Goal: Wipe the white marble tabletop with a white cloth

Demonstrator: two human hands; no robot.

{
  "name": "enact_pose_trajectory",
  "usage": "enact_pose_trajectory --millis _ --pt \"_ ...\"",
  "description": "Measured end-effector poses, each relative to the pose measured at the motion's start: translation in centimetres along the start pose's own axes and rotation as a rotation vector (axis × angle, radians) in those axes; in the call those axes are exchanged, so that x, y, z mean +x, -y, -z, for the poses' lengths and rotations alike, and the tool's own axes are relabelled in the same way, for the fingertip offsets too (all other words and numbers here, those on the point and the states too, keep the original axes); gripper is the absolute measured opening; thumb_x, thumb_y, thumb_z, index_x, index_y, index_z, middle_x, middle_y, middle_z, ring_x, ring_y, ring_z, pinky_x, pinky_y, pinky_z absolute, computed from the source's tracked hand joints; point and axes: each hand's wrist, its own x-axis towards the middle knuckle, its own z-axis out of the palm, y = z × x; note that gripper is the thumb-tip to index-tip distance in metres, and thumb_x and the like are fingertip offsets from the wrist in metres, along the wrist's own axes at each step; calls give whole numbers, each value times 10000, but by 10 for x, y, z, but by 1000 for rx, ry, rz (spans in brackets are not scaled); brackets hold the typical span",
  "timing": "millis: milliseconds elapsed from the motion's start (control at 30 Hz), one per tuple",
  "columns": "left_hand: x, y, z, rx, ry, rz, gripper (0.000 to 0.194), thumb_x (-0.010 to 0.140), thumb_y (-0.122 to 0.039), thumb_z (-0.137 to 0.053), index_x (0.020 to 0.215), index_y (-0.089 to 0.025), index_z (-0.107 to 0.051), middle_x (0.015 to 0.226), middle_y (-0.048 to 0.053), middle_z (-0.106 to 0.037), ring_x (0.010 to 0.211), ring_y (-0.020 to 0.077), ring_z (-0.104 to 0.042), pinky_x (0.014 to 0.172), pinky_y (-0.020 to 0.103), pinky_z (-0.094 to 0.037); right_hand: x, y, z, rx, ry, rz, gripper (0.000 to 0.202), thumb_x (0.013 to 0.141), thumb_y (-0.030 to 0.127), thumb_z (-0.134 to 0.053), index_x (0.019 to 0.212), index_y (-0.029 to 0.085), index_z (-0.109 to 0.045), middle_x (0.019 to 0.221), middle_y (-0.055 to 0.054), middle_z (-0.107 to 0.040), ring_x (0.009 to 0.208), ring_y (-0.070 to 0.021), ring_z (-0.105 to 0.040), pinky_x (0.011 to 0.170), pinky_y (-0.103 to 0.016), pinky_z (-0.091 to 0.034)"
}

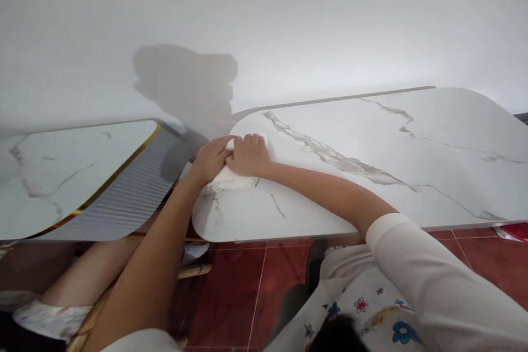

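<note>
A white, soft-looking mass (pixel 231 180), perhaps cloth or dough, lies on the left part of a white marble-patterned table (pixel 350 137). Both hands press on it side by side. My left hand (pixel 212 159) grips its left upper part, fingers pointing right and partly curled. My right hand (pixel 249 155) rests on its upper right part with the fingers bent over it, touching my left hand. Part of the mass is hidden beneath the hands.
Left stands another marble-patterned table (pixel 74 176) with a gold edge and a grey ribbed side (pixel 132 192). A white wall (pixel 289 22) rises behind. Another person's bare leg (pixel 91 269) shows at lower left, above the red tiled floor (pixel 235 286).
</note>
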Motion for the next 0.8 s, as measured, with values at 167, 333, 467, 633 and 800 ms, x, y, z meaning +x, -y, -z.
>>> enact_pose_trajectory --millis 167,333,467,633,800 --pt "58 8 -10 31 -16 -62 516 846 -315 -322 1252 -123 -574 1358 79 -633 1278 268 -513 1151 437 -372 45 -32 2 -25 25 -4 478 964 359 -425 1316 51 -525 1356 -214 -578 1261 -339 -492 1077 -470 -326" --pt "101 18 -15 16 -31 -89 528 824 -325 -347 1259 -175 -603 1288 79 -677 1232 296 -552 1096 418 -415 78 -52 0 -59 14 -34 502 977 370 -409 1349 44 -494 1373 -216 -566 1289 -345 -474 1095 -457 -295" --pt "127 26 -19 -1 -5 -91 577 809 -312 -341 1284 -94 -586 1350 136 -633 1238 282 -551 1107 419 -405 99 -62 -2 -64 3 -45 478 982 365 -405 1328 51 -502 1360 -219 -577 1279 -347 -482 1078 -471 -301" --pt "144 34 -23 -5 14 -26 589 823 -332 -323 1309 -111 -572 1365 151 -627 1246 292 -558 1087 418 -418 111 -67 -4 -53 -10 -51 483 969 339 -405 1338 41 -496 1358 -228 -574 1271 -338 -493 1059 -473 -318" --pt "131 30 -23 -5 -28 -95 616 859 -382 -281 1349 -110 -537 1447 139 -568 1320 263 -507 1154 398 -351 101 -66 -8 -50 -57 -35 480 981 315 -367 1339 27 -508 1343 -232 -584 1263 -340 -493 1058 -463 -315"
